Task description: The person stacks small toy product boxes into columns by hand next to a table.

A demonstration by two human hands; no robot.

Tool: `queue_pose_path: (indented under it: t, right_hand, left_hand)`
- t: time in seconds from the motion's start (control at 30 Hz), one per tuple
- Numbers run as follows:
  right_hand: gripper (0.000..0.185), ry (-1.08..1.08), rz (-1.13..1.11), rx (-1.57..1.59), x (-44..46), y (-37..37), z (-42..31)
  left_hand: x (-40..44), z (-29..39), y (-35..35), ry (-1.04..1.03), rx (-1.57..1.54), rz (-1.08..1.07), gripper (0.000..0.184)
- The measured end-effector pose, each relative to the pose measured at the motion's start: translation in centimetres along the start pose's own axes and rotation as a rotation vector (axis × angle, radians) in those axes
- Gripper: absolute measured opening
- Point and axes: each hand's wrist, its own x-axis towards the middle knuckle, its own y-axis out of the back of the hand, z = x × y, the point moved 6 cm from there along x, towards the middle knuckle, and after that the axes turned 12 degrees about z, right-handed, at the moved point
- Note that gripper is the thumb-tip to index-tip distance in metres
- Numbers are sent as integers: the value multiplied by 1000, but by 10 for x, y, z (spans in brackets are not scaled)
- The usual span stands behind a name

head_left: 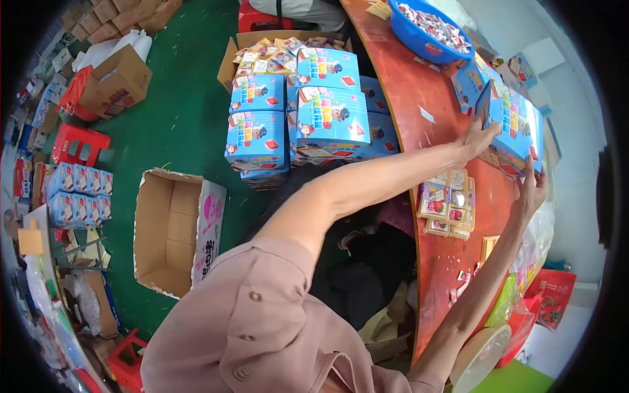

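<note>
Over the far right part of the red table (436, 128), a blue printed box (514, 131) is held at a tilt between both hands. My left hand (481, 136) grips its near left side, by an upright dark flap. At the lower edge of the box, my right hand (534, 183) has its fingers pressed to the corner. Small clear packs with red pictures (447, 202) lie stacked on the table, below my left forearm. Another blue box (467, 85) stands just beyond the held one.
A blue basin (432, 33) of small wrapped packets stands at the table's far end. Stacked blue boxes (327, 114) and a carton of packs (265, 56) are left of the table. An open empty carton (180, 219) sits on the green floor. Another person's legs (301, 13) show at top.
</note>
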Motion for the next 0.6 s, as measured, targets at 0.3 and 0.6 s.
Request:
queue_pose_path:
  t: [0.3, 0.6]
  right_hand:
    - [48, 1, -276, 330, -133, -163, -120]
    - [65, 54, -730, 294, -311, -371, -146]
  left_hand:
    - [-60, 200, 183, -238, 282, 165, 53]
    - [-130, 259, 423, -70, 357, 480, 57]
